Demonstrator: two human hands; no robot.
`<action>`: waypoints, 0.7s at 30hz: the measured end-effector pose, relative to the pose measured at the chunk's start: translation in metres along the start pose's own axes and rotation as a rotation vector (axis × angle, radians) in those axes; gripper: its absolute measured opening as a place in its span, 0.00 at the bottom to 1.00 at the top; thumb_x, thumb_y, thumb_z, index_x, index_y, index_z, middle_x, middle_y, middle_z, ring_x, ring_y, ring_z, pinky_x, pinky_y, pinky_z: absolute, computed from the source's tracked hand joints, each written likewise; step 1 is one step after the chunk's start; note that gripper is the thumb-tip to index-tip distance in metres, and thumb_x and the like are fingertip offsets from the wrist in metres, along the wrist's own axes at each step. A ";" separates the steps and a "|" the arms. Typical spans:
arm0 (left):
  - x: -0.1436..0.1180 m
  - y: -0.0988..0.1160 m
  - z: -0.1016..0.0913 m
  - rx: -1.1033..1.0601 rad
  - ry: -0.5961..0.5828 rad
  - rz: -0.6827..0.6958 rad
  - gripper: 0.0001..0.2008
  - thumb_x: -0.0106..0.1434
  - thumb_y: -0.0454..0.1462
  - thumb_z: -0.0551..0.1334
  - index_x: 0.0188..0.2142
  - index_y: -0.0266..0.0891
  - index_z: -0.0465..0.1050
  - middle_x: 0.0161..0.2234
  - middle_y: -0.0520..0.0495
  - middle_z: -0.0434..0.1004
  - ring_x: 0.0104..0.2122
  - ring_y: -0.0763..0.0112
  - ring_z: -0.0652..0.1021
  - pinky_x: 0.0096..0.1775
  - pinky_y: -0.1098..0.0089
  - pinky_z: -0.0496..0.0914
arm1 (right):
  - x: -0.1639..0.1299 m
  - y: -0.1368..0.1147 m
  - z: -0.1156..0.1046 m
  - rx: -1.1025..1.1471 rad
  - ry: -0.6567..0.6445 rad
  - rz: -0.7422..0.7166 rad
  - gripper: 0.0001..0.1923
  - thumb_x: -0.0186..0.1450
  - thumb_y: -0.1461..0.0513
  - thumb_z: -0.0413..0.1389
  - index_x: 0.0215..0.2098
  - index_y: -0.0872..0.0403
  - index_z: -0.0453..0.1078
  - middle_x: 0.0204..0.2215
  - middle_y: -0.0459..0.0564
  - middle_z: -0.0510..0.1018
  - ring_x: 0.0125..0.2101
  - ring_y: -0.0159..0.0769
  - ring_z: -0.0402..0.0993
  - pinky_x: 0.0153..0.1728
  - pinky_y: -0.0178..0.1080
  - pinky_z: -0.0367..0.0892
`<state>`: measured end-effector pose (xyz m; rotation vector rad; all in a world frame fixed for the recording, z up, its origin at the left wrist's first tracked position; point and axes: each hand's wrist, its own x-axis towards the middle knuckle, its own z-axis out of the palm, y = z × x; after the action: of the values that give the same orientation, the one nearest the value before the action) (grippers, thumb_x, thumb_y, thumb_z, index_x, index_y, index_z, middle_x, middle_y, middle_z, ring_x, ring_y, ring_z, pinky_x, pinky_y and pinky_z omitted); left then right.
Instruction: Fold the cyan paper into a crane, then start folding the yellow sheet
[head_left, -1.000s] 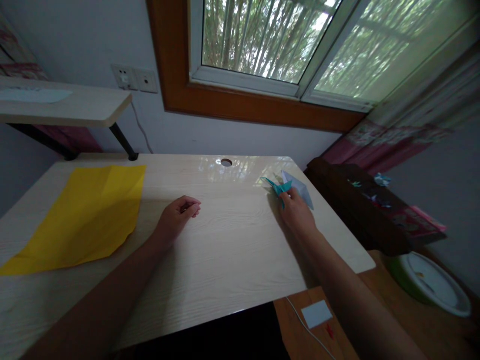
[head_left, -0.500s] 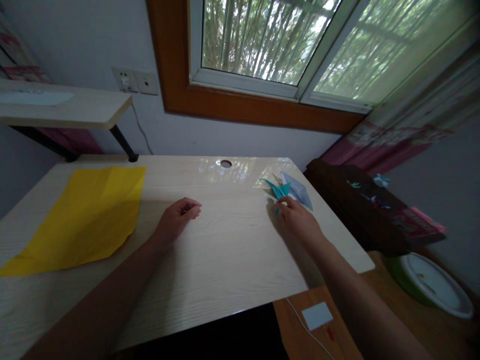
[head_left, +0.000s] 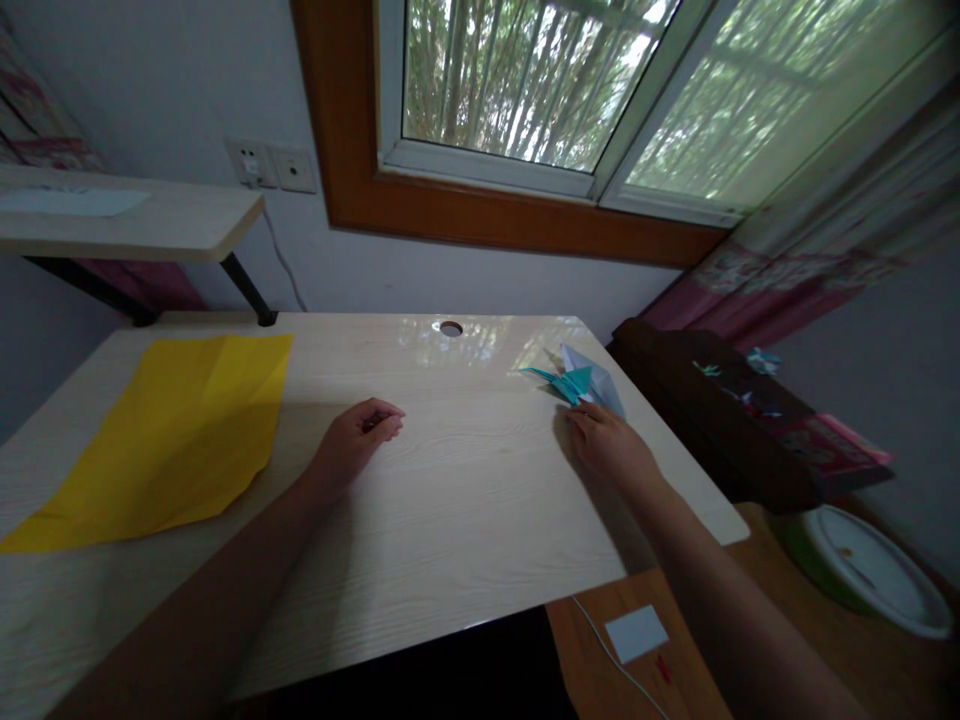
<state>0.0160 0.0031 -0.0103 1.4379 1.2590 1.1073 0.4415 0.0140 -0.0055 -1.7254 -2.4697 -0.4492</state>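
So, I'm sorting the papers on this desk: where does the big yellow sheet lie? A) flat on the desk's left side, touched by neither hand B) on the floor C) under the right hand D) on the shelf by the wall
A: the yellow sheet lies flat on the left of the desk, apart from the left hand; the right hand is by the folded paper birds.

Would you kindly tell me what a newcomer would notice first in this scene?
The big yellow paper sheet on the left of the pale desk stands out most. At the far right, the right hand rests beside a teal origami crane, while the left hand lies curled mid-desk.
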 end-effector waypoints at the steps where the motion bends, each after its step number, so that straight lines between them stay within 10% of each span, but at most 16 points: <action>1: 0.000 0.000 0.000 0.008 0.000 0.000 0.11 0.62 0.45 0.66 0.38 0.40 0.78 0.30 0.50 0.80 0.33 0.66 0.80 0.38 0.67 0.72 | 0.000 0.000 0.000 -0.009 -0.001 0.007 0.18 0.72 0.66 0.47 0.46 0.56 0.79 0.50 0.58 0.81 0.46 0.46 0.78 0.50 0.46 0.72; 11: 0.000 -0.003 -0.001 0.030 -0.011 0.014 0.10 0.63 0.44 0.66 0.38 0.41 0.78 0.31 0.50 0.81 0.33 0.67 0.80 0.37 0.68 0.73 | -0.002 -0.026 -0.028 -0.061 0.065 -0.018 0.13 0.73 0.63 0.51 0.43 0.55 0.79 0.44 0.56 0.82 0.44 0.46 0.77 0.43 0.44 0.72; 21: -0.004 0.003 0.000 0.257 0.076 0.225 0.07 0.65 0.40 0.63 0.39 0.41 0.78 0.36 0.47 0.81 0.36 0.66 0.81 0.38 0.66 0.76 | 0.028 -0.104 -0.043 0.262 0.064 -0.220 0.13 0.71 0.65 0.52 0.49 0.54 0.77 0.47 0.57 0.81 0.42 0.42 0.79 0.41 0.41 0.74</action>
<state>0.0164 -0.0011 -0.0078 1.7800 1.3562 1.1903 0.3310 -0.0060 0.0231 -1.3294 -2.5485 -0.1818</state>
